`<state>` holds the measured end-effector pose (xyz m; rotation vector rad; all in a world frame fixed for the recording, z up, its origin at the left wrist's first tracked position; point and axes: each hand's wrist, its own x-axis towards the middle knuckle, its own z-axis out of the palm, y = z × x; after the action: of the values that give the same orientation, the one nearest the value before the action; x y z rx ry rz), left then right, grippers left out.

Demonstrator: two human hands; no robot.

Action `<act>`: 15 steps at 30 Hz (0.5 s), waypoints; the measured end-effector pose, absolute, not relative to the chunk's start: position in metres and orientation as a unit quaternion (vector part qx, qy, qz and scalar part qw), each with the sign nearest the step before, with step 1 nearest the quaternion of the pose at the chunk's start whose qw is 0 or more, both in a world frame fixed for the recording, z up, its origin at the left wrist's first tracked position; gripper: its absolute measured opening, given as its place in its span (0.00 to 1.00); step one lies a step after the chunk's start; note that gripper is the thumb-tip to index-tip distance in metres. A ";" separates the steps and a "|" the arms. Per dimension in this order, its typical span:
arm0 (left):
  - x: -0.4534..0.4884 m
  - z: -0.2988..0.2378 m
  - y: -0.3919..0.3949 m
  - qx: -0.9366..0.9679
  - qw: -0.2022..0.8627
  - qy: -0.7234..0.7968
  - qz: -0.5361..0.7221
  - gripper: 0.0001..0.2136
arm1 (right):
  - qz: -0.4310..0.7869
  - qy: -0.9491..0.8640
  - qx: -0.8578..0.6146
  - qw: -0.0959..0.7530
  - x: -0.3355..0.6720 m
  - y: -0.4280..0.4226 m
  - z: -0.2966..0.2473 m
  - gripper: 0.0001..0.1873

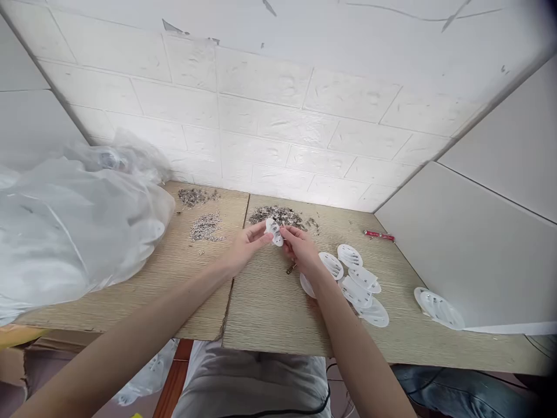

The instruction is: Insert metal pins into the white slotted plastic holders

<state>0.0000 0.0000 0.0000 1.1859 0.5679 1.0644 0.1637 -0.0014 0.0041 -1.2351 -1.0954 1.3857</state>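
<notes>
A white oval plastic piece point(274, 231) with slots and small metal parts is held up above the table. The thumb and fingers of my left hand point(248, 247) are closed on its left edge. My right hand point(301, 248) is pinched at its right edge; what lies between those fingers is too small to tell. Just under the right hand shows a small brass-coloured metal thing point(291, 268), and I cannot tell whether the hand holds it. Behind both hands lies a heap of small metal parts point(282, 216).
More white oval pieces point(374, 312) lie in an overlapping group beside my right forearm. Another oval piece point(438, 307) sits farther right by the panel. Two small-part piles point(205, 226) and a large plastic bag point(78, 226) are at left. A red stick-like object point(378, 235) lies back right.
</notes>
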 end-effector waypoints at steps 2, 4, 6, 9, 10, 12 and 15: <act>-0.003 0.000 0.005 0.492 0.672 0.252 0.493 0.18 | 0.489 -0.524 -0.525 0.460 0.169 -0.003 0.010 0.20; -0.005 0.000 0.011 0.453 0.683 0.246 0.518 0.16 | 0.385 -0.601 -0.553 0.430 0.178 -0.007 0.018 0.19; -0.007 -0.001 0.015 0.430 0.692 0.245 0.526 0.16 | 0.289 -0.678 -0.584 0.341 0.189 -0.013 0.026 0.16; -0.008 -0.002 0.017 0.441 0.693 0.255 0.510 0.17 | 0.205 -0.736 -0.626 0.159 0.195 -0.023 0.033 0.14; -0.009 -0.002 0.017 0.450 0.690 0.261 0.503 0.18 | 0.180 -0.738 -0.640 0.117 0.194 -0.027 0.033 0.13; -0.011 0.000 0.017 0.470 0.679 0.277 0.491 0.19 | 0.140 -0.733 -0.661 0.077 0.187 -0.032 0.030 0.11; -0.016 0.002 0.018 0.489 0.663 0.293 0.485 0.19 | 0.113 -0.734 -0.665 0.082 0.173 -0.037 0.024 0.07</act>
<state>-0.0160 0.0181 0.0024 1.1053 0.6619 1.0961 0.1730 -0.0373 0.0241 -1.9856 -2.1919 0.3365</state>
